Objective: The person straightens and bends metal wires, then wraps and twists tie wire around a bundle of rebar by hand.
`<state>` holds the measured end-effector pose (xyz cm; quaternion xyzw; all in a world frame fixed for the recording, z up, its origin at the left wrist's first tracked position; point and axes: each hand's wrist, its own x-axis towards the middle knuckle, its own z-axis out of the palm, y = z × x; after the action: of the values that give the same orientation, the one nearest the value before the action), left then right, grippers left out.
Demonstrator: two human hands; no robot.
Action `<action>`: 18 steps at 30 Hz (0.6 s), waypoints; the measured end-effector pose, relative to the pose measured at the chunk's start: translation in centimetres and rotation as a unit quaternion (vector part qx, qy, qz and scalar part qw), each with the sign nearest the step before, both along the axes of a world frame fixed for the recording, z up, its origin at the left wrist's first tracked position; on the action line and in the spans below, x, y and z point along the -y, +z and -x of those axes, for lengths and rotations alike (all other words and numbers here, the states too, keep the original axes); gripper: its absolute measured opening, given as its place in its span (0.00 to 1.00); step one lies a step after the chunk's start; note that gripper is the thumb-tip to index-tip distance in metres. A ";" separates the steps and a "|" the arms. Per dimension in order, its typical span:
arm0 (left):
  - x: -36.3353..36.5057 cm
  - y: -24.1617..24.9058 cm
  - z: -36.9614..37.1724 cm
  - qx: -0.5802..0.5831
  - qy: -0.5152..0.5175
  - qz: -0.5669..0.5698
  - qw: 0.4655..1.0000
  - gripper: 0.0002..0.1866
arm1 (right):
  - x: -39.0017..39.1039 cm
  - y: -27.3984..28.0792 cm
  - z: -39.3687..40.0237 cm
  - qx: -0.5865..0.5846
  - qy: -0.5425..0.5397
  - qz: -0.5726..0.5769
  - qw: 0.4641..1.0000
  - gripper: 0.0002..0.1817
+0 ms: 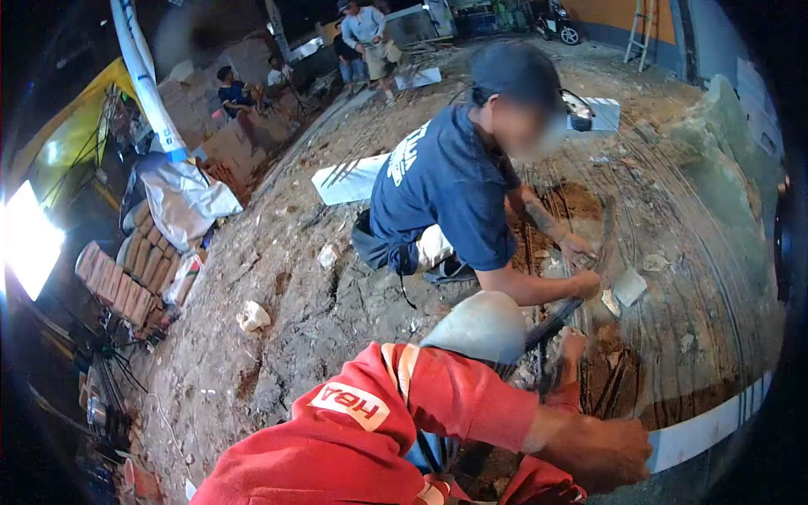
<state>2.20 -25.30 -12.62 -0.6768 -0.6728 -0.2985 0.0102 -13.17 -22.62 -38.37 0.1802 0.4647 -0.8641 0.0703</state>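
My left arm, in a red sleeve, reaches across from the lower left. My left hand (602, 450) is closed at the near end of a long white board (711, 429). Under that forearm comes my other red sleeve, with my right hand (572, 343) closed low by the steel bars; its grip is partly hidden. Close by, a thick black length (555, 320), like a hose or bar, runs up to the hands of a co-worker (446, 181) in a dark blue shirt and cap. The co-worker bends over the soil. A grey rounded shape (475, 324), perhaps my knee, stands beside my sleeve.
Long thin steel bars (673, 227) run over a dug trench. White boards (349, 178) lie on rough soil. Stacked bags (126, 282), a bright lamp (32, 240) and a stand with cables line the left side. Other people (366, 38) are at the back.
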 end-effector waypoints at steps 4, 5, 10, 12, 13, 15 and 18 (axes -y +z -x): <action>-0.5 -1.9 0.8 -0.037 -0.032 -0.076 0.996 0.12 | 1.4 -2.4 2.3 0.034 -0.003 -0.025 0.999 0.08; -0.4 -2.1 1.0 -0.040 -0.032 -0.078 0.996 0.12 | 1.8 -2.9 2.8 0.040 -0.006 -0.030 0.999 0.08; 0.2 -1.0 1.3 -0.020 -0.118 -0.081 0.990 0.09 | 2.5 -5.4 4.6 0.072 -0.019 -0.052 0.996 0.09; 0.5 -0.7 1.3 -0.041 -0.120 0.005 0.992 0.10 | 2.6 -6.0 5.2 0.082 -0.024 -0.061 0.995 0.09; 0.9 -0.5 1.3 -0.073 -0.135 0.002 0.988 0.11 | 2.7 -6.3 5.4 0.086 -0.025 -0.066 0.994 0.09; -0.3 -3.3 0.3 -0.100 -0.145 -0.005 0.984 0.13 | 2.7 -6.8 5.7 0.093 -0.027 -0.073 0.993 0.09; -3.6 -11.4 -2.0 0.230 -0.112 -0.587 0.768 0.17 | 2.6 -7.5 6.1 0.099 -0.035 -0.077 0.992 0.10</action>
<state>4.21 -21.68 -24.01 -0.5203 -0.2682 -0.7810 0.2176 -19.23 -25.19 -45.82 0.2855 0.5139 -0.8058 0.0713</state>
